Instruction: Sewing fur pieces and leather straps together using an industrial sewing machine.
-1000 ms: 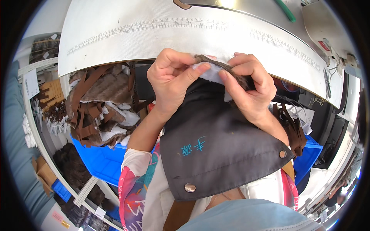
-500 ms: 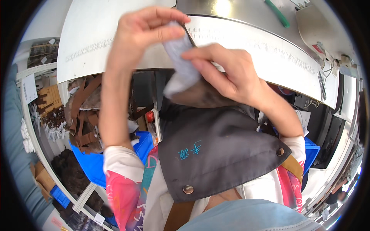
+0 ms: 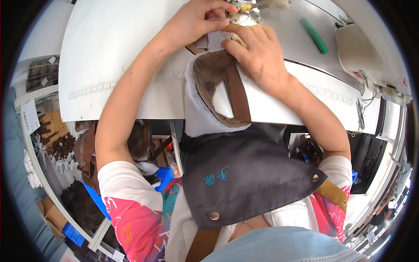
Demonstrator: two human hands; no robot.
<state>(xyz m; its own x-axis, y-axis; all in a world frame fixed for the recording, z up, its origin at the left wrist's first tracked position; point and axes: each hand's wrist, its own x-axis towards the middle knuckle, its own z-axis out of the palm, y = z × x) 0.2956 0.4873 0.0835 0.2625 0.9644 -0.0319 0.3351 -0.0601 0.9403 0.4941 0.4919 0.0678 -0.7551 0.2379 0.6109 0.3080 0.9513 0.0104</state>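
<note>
Both hands meet at the far edge of the white tabletop (image 3: 113,56), pressing a brown and white fabric piece (image 3: 214,94) flat beside the metal needle plate (image 3: 244,16) of a sewing machine. The left hand (image 3: 194,22) lies curled over the top end of the piece, its fingertips (image 3: 227,8) pinched down on the white fleecy edge right at the plate, so its grip is closed on the fabric. The right hand (image 3: 259,54) lies just beside it on the right, palm down, fingers stretched toward the left hand and bearing on the brown rim of the same piece; it holds by flat pressure, and whether the thumb curls under the fabric cannot be told. From the grip the piece runs back toward the person: an oval of brown fuzzy material with a white middle, crossed lengthwise by a brown strap (image 3: 238,98), all lying on a white fleece layer (image 3: 196,118) that hangs over the near edge of the tabletop. Below that edge, close under the forearms, a dark grey apron flap (image 3: 244,174) with two metal snaps covers the person's chest. To the right of the grip and well apart from it, a green-handled tool (image 3: 315,36) lies on the tabletop, and further right stands the cream body of a machine (image 3: 360,48).
</note>
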